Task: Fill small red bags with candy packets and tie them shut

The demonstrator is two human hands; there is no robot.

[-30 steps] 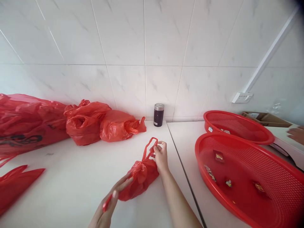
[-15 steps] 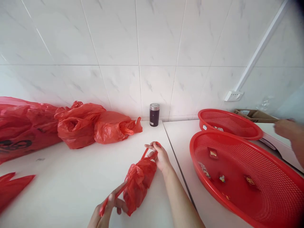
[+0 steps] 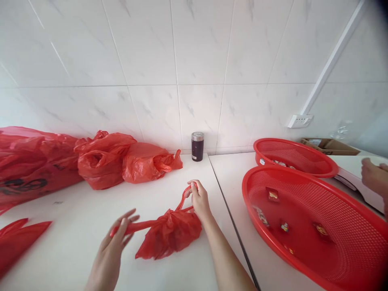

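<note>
A small red plastic bag (image 3: 169, 234) lies bunched on the white table (image 3: 91, 210) in front of me. My left hand (image 3: 112, 246) has one stretched handle strap looped over its spread fingers, pulled out to the left. My right hand (image 3: 198, 199) pinches the other handle loop just beyond the bag. The two straps run away from the bag's knotted neck in opposite directions.
Several stuffed red bags (image 3: 100, 159) lie along the tiled wall, and flat red bags (image 3: 18, 238) at the left edge. A dark jar (image 3: 197, 141) stands by the wall. Two red mesh baskets (image 3: 303, 238) (image 3: 294, 155) sit right. Another person's hand (image 3: 374, 176) is at far right.
My left hand moved up and to the left, pulling its handle strap taut. The bag rolled flatter onto the table. The other person's hand drew back to the right.
</note>
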